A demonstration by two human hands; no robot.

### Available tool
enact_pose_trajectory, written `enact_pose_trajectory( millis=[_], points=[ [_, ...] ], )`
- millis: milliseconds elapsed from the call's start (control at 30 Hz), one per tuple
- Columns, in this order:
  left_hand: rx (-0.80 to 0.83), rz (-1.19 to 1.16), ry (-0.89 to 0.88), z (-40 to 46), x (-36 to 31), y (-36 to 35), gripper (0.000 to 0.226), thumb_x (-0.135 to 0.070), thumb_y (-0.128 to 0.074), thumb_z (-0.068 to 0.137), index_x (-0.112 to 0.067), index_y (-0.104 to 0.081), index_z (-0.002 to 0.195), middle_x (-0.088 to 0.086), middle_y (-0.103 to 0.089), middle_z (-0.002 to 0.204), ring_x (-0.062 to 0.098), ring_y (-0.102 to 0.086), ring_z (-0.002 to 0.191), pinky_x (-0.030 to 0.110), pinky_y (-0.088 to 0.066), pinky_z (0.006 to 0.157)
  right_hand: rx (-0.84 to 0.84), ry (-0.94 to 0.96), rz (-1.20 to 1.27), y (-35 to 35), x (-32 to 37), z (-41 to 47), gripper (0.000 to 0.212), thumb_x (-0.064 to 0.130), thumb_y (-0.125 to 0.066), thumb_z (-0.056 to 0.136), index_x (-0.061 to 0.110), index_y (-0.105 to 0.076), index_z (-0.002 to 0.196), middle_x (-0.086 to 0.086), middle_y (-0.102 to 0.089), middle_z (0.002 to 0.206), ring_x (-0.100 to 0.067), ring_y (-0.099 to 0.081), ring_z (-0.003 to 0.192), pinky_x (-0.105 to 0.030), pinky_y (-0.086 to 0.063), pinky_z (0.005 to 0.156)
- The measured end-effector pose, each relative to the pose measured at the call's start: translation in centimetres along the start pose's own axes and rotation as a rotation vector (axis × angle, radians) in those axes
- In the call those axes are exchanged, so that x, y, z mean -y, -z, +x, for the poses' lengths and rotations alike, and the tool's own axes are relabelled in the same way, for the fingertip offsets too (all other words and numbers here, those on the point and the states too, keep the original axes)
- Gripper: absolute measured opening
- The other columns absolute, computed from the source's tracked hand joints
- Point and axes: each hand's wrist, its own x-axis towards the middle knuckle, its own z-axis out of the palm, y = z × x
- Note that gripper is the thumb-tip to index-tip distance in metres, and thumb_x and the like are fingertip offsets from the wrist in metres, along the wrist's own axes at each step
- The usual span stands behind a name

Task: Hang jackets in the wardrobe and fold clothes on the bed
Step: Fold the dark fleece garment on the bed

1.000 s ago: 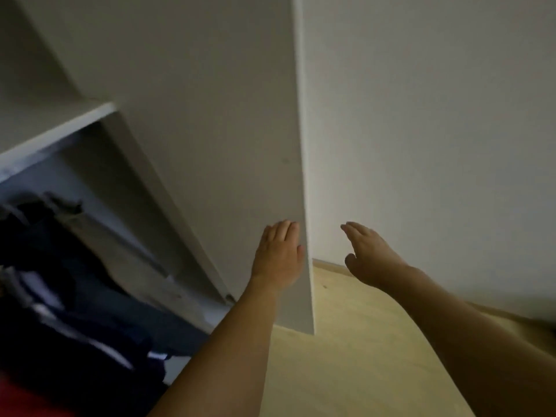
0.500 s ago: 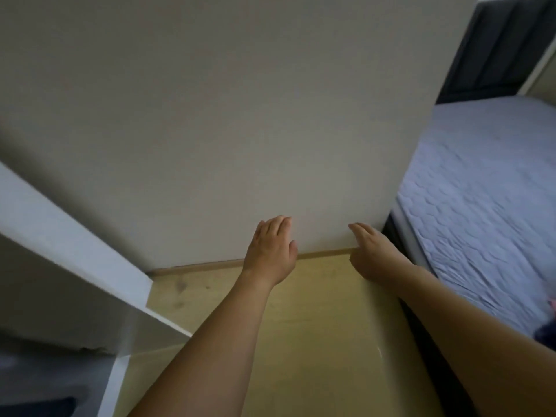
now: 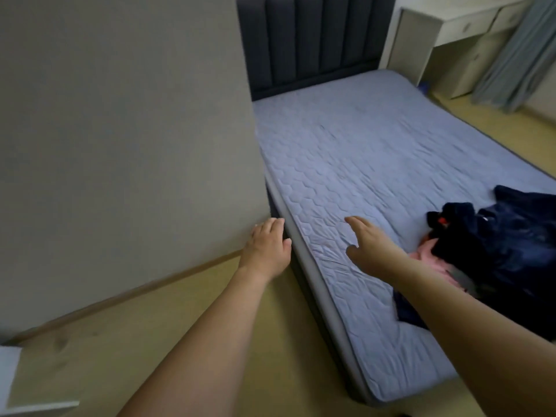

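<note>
A bed (image 3: pixel 361 152) with a quilted pale blue cover fills the right half of the view. On its right side lies a heap of dark navy clothes (image 3: pixel 505 242) with a pink garment (image 3: pixel 430 254) under it. My left hand (image 3: pixel 266 248) hangs empty, fingers straight, over the floor beside the bed's near edge. My right hand (image 3: pixel 368 246) hovers above the mattress, fingers relaxed and empty, left of the clothes. The wardrobe shows only as a white edge (image 3: pixel 9 377) at the lower left.
A grey wall (image 3: pixel 120 130) stands on the left. The dark padded headboard (image 3: pixel 313 40) is at the top, and a pale desk (image 3: pixel 451 31) and grey curtain (image 3: pixel 517 49) at the top right. Wooden floor (image 3: pixel 150 326) lies beside the bed.
The view has swung right, from the wardrobe and its hanging clothes past the wall to the bed. Both hands stay raised and empty; the clothes heap has come into view.
</note>
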Motion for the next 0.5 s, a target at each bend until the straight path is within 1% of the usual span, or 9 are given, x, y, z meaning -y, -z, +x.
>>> enact_pose_trajectory(
  millis=[100, 200, 333, 433, 500],
  points=[
    [0.019, -0.068, 0.031, 2.6, -8.3, -3.8, 0.052, -0.027, -0.050, 0.096, -0.005, -0.041, 0.142, 0.014, -0.044, 0.145, 0.028, -0.040, 0.133, 0.035, -0.024, 0.112, 0.031, -0.048, 0.004, 3.5, -9.4, -0.2, 0.064, 0.014, -0.048, 0.091, 0.008, -0.024, 0.150, -0.007, -0.025, 0.156, -0.024, -0.026, 0.141, -0.030, -0.021, 0.113],
    [0.114, -0.114, 0.041, 4.3, -15.0, -6.9, 0.051, -0.026, -0.052, 0.095, -0.005, -0.043, 0.141, 0.013, -0.045, 0.144, 0.027, -0.041, 0.133, 0.034, -0.026, 0.113, 0.081, -0.102, 0.019, 7.2, -17.4, -0.3, 0.064, 0.015, -0.046, 0.093, 0.009, -0.022, 0.151, -0.006, -0.022, 0.157, -0.023, -0.023, 0.143, -0.031, -0.020, 0.114],
    [0.189, -0.145, 0.036, 7.8, -20.2, -10.5, 0.048, -0.023, -0.052, 0.094, -0.004, -0.047, 0.138, 0.013, -0.049, 0.140, 0.027, -0.044, 0.130, 0.032, -0.031, 0.111, 0.078, -0.159, 0.053, 10.4, -26.4, 0.8, 0.062, 0.011, -0.046, 0.092, 0.006, -0.025, 0.150, -0.008, -0.025, 0.156, -0.024, -0.025, 0.142, -0.032, -0.022, 0.115],
    [0.234, -0.171, 0.127, 11.8, -22.8, -15.2, 0.047, -0.023, -0.051, 0.094, -0.006, -0.046, 0.137, 0.014, -0.048, 0.140, 0.029, -0.045, 0.129, 0.033, -0.033, 0.108, 0.063, -0.196, 0.031, 11.0, -34.1, 2.9, 0.060, 0.008, -0.047, 0.090, 0.004, -0.030, 0.147, -0.009, -0.028, 0.154, -0.025, -0.029, 0.140, -0.029, -0.024, 0.113],
    [0.291, -0.196, 0.203, 14.5, -25.1, -19.5, 0.046, -0.024, -0.050, 0.094, -0.007, -0.046, 0.137, 0.015, -0.049, 0.139, 0.030, -0.046, 0.128, 0.035, -0.035, 0.107, 0.086, -0.220, 0.009, 11.1, -39.8, 4.7, 0.062, 0.008, -0.049, 0.088, 0.005, -0.031, 0.147, -0.008, -0.028, 0.154, -0.025, -0.030, 0.140, -0.030, -0.025, 0.112]
  ],
)
